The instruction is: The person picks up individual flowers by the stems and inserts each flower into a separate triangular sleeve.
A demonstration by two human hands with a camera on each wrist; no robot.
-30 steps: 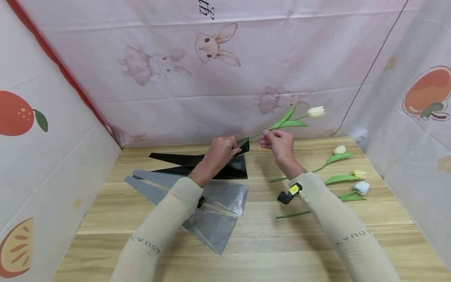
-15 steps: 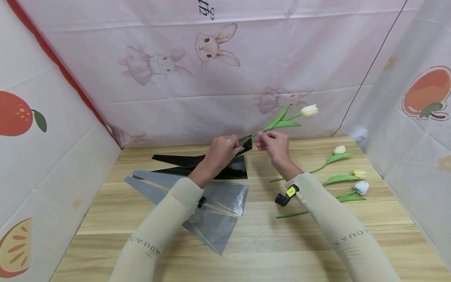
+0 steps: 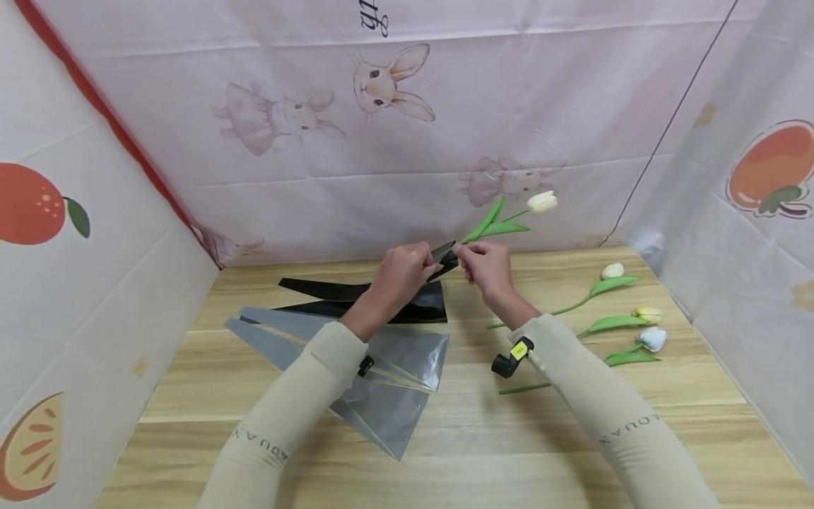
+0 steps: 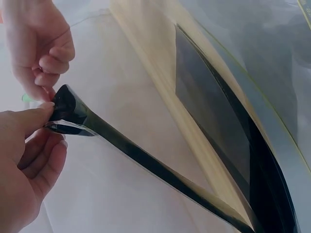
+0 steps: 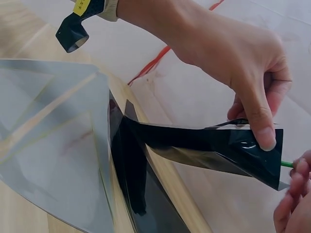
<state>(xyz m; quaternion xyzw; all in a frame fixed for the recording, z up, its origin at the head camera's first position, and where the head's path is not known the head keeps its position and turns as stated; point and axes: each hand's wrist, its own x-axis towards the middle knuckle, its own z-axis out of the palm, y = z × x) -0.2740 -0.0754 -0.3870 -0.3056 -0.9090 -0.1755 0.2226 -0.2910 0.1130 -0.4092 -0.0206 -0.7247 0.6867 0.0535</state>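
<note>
In the head view my left hand [image 3: 400, 277] pinches the wide end of a black plastic flower sleeve [image 3: 327, 288], whose narrow end trails left. My right hand [image 3: 488, 270] pinches the stem of a white artificial tulip [image 3: 542, 202] just beside that opening. Bloom and green leaves [image 3: 486, 223] point up and right. The right wrist view shows the left thumb pressed on the sleeve [image 5: 209, 141], with a bit of green stem [image 5: 286, 164] between its edge and the right fingers. Both hands' fingertips nearly meet at the sleeve mouth [image 4: 68, 104] in the left wrist view. The stem's lower end is hidden.
Another black sleeve [image 3: 422, 309] lies on the wooden table [image 3: 470, 452], partly under grey translucent sleeves [image 3: 388, 417]. On the right lie a white tulip [image 3: 612, 271], a yellow one [image 3: 647, 314] and a pale blue one [image 3: 651, 338]. Printed cloth walls [image 3: 286, 212] enclose the table.
My right hand has moved left and slightly down with the tulip, bringing its leaves closer to the sleeve mouth. The left hand keeps its grip on the sleeve, almost in place.
</note>
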